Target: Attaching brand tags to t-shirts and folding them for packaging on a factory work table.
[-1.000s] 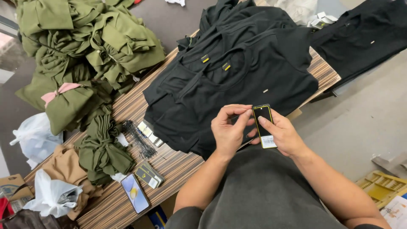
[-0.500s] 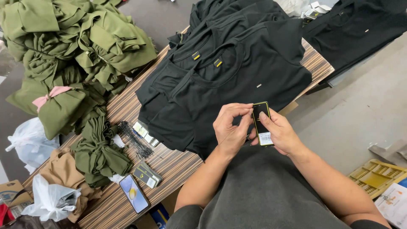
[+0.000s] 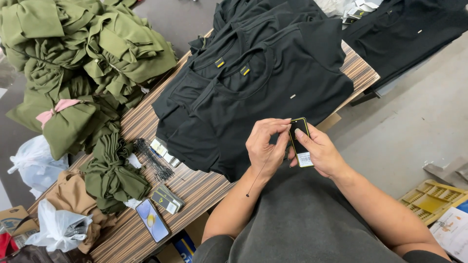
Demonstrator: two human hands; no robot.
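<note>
Barely shifted since a moment ago, right hand [image 3: 319, 153] grips the black hang tag [image 3: 299, 141] beside the black T-shirt [image 3: 273, 97], left hand [image 3: 265, 146] fingertips pinching its thin black string [image 3: 261, 173].

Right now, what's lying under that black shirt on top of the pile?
Under the top black shirt lie more black shirts, stacked and offset, on the striped table. How many cannot be told; the top one covers them.

Bright, even overhead light, soft faint shadows, no glare, sharp centre, wide-angle bending at edges, corners perhaps slightly soft
</note>
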